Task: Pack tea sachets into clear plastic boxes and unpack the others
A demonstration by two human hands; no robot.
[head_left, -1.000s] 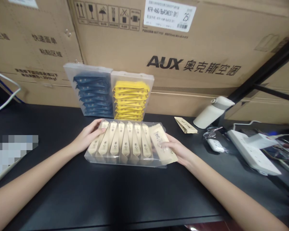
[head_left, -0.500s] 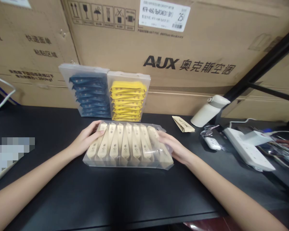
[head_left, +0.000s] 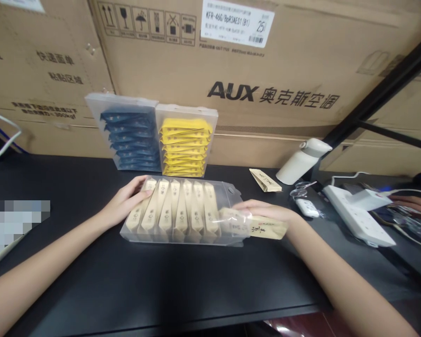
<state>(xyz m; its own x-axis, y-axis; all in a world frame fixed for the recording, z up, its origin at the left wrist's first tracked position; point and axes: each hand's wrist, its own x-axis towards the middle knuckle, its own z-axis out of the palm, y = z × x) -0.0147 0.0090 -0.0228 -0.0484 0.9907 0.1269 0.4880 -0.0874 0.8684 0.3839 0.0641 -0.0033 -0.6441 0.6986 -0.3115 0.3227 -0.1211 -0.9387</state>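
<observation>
Right hand [head_left: 266, 213] gripped a beige sachet [head_left: 254, 226] mid-frame; left hand [head_left: 124, 202] lay open against the clear tray [head_left: 231, 189]; behind, the carton [head_left: 284, 65] read "AUX".

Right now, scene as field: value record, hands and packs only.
left hand: rests on left end of clear tray
right hand: grip on beige sachet, lying crosswise at tray's right end
tray contents: row of beige sachets
behind tray: blue pack, yellow pack, standing against cardboard box
loose sachet: on black table
</observation>
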